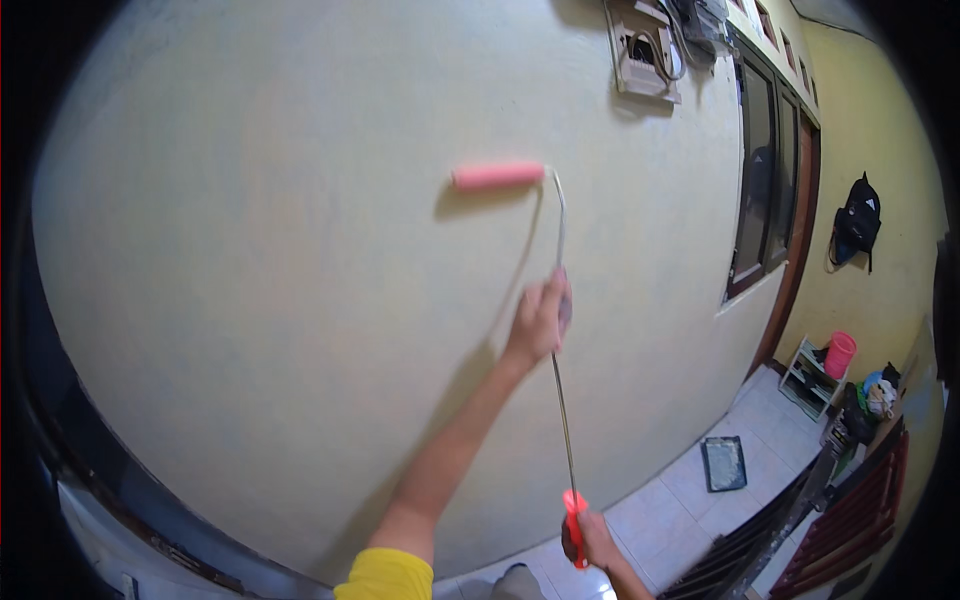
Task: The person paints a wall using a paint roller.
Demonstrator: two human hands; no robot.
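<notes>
A long-handled paint roller (498, 177) with a pink sleeve is level in front of the pale cream wall (260, 260), its shadow just below it; whether it touches the wall I cannot tell. Partway up its thin metal rod, my left hand (538, 322) is closed, slightly blurred, with a bit of pink showing above and below the fingers. Lower down, my right hand (594, 541) wraps the red handle (574, 506) at the rod's bottom end. On the tiled floor to the right lies a dark paint tray (724, 464) with pale paint in it.
An electrical box (640, 60) with loose cables hangs high on the wall, left of a dark-framed window (765, 170). At right are a hanging backpack (857, 222), a small shoe rack (808, 378), a pink bucket (840, 354), piled bags (868, 405) and dark metal railings (755, 530).
</notes>
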